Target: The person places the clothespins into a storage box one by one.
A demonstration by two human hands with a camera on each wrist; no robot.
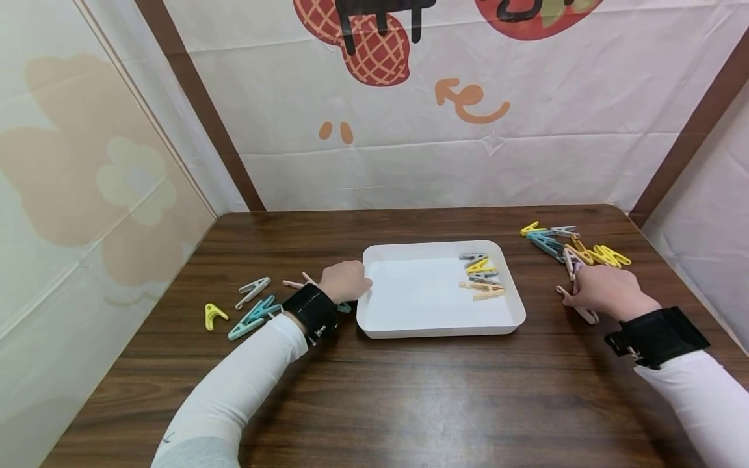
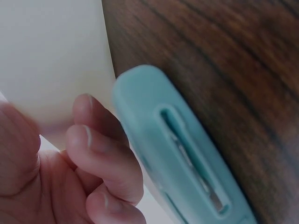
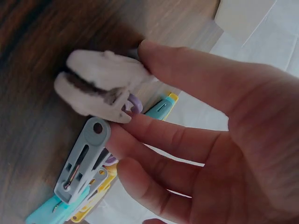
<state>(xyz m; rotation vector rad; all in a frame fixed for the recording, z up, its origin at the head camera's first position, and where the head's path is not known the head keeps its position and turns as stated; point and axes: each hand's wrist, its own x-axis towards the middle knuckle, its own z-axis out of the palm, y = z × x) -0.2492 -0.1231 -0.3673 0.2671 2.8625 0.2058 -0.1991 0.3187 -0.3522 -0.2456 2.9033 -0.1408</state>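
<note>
My left hand [image 1: 345, 281] grips the left wall of a white tray [image 1: 409, 292], its fingers curled at the rim. A teal clothespin [image 2: 173, 140] lies close beside those fingers in the left wrist view. On the right of the table, my right hand [image 1: 608, 289] pinches a pale pinkish clothespin [image 3: 105, 74] between thumb and index finger. A grey clothespin [image 3: 81, 161] sits just under the other fingers. Inside the tray, along its right side, lie several clothespins, among them a yellow one [image 1: 481, 266] and a beige one [image 1: 488, 294].
Left of the tray lie a yellow clothespin [image 1: 214, 316], a grey one [image 1: 253, 291] and blue-green ones [image 1: 254, 318]. Beyond my right hand is a pile with blue [image 1: 545, 244] and yellow clothespins [image 1: 611, 255]. A printed cloth [image 1: 409, 175] hangs behind the wooden table [image 1: 409, 403].
</note>
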